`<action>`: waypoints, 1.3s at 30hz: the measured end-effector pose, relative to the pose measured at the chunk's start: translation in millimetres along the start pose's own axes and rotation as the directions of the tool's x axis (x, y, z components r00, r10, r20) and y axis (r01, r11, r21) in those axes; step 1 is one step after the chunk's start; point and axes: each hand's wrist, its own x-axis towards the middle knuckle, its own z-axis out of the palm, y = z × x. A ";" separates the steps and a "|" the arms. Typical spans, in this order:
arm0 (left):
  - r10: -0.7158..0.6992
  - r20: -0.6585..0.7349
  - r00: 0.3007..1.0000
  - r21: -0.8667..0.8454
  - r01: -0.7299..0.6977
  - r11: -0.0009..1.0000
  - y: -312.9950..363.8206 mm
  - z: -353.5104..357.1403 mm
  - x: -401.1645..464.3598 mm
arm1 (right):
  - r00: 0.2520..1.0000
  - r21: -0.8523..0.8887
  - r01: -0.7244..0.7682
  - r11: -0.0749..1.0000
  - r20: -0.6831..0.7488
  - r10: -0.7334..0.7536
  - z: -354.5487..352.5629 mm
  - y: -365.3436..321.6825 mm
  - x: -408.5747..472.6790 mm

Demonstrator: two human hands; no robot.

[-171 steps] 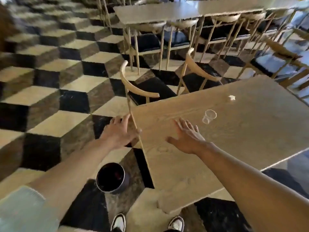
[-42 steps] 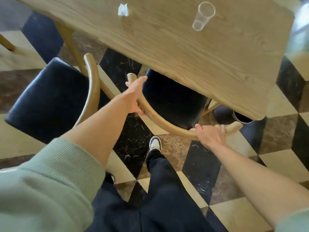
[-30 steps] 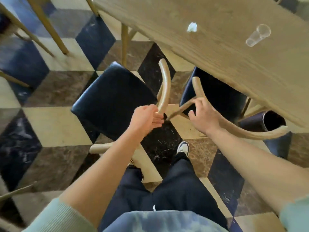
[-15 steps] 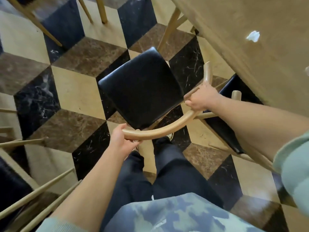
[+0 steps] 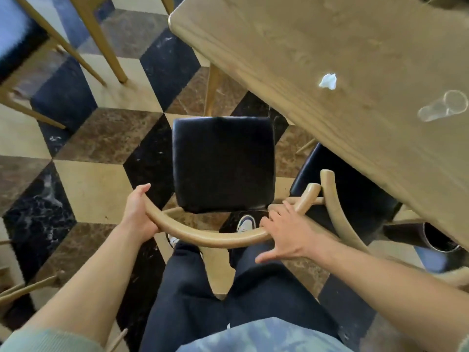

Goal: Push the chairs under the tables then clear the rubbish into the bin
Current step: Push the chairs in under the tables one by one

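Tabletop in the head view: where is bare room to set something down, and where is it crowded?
The table is bare from its near corner back to the crumpled tissue. It is crowded at the right edge, where the tissue and the tipped plastic cup lie close together.

A light oak-grain wooden table (image 5: 317,41) carries a small crumpled white paper scrap (image 5: 328,81) and, near it, a clear plastic cup (image 5: 442,109) lying on its side. Below, a cream, brown and black marble floor (image 5: 96,184) carries black-seated wooden chairs (image 5: 223,163) and a dark round bin (image 5: 439,241).
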 end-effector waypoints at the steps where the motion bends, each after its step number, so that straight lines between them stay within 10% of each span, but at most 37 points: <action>1: 0.008 0.006 1.000 0.051 -0.008 0.999 13.6 7.4 6.0 | 1.000 0.005 -0.011 1.000 -0.017 0.012 -0.2 -1.8 1.1; 5: 0.119 0.028 0.992 0.269 -0.122 0.955 73.6 40.8 26.2 | 0.969 0.171 -0.177 0.969 -0.143 0.202 -7.0 -23.0 25.3; 10: -0.062 0.201 0.978 0.546 -0.059 0.836 129.9 91.2 40.9 | 0.892 0.277 -0.372 0.886 -0.157 0.424 -19.2 -35.8 43.8; 23: 0.174 0.388 0.905 0.637 -0.400 0.659 226.6 232.2 58.3 | 0.708 0.466 -0.572 0.675 -0.135 0.693 -104.1 -9.0 123.0; 34: 0.391 0.280 0.877 0.795 -0.440 0.418 202.6 237.4 49.1 | 0.612 0.578 -0.620 0.530 -0.066 0.788 -101.3 -16.6 129.7; 39: 0.170 0.264 0.949 0.771 -0.313 0.554 141.7 206.1 35.4 | 0.408 0.692 -0.597 0.406 -0.173 0.896 -71.5 -10.1 87.5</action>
